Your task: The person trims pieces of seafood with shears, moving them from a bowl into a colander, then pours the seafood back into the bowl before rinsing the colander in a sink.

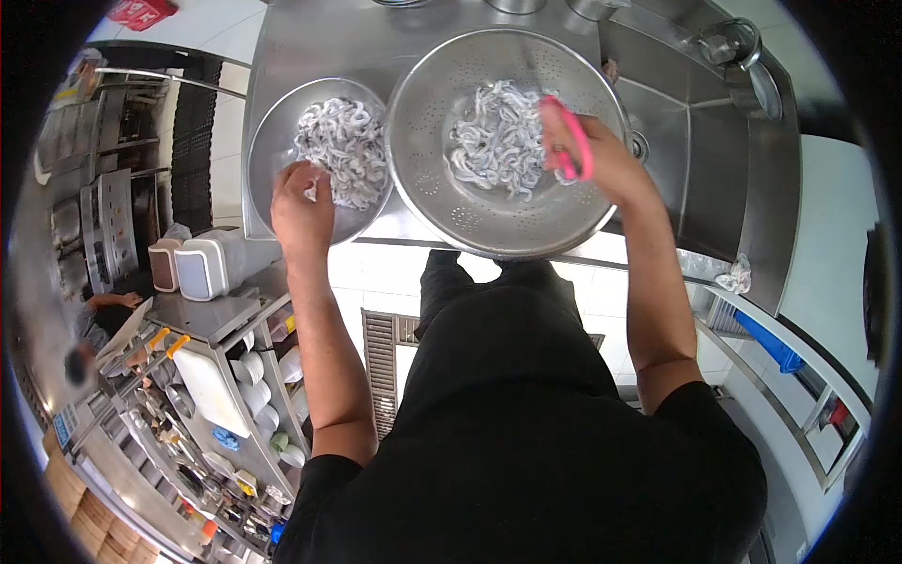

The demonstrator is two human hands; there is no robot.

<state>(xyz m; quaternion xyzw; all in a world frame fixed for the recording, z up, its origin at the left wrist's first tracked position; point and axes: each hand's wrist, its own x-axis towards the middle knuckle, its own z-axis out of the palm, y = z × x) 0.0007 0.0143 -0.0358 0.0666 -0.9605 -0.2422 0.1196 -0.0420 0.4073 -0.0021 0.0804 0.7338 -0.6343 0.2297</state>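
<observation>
A shallow steel bowl (266,150) on the left holds a heap of pale grey-white, curled seafood pieces (346,141). My left hand (304,209) is at its near-left side, thumb and fingers curled together over the heap's edge. What lies between those fingertips is too blurred to make out. To the right stands a large perforated steel colander (423,188) with more of the same seafood (496,141) in its middle. Over the colander's right side, my right hand (601,155) is closed round scissors with pink handles (575,141). Motion smears their blades.
A steel sink (714,179) adjoins the colander on the right, with a strainer (738,42) at its far corner. Metal containers (515,5) line the counter's back. A rack with white bowls (252,371) and lidded bins (202,268) stand left. Another person's arm (113,301) shows far left.
</observation>
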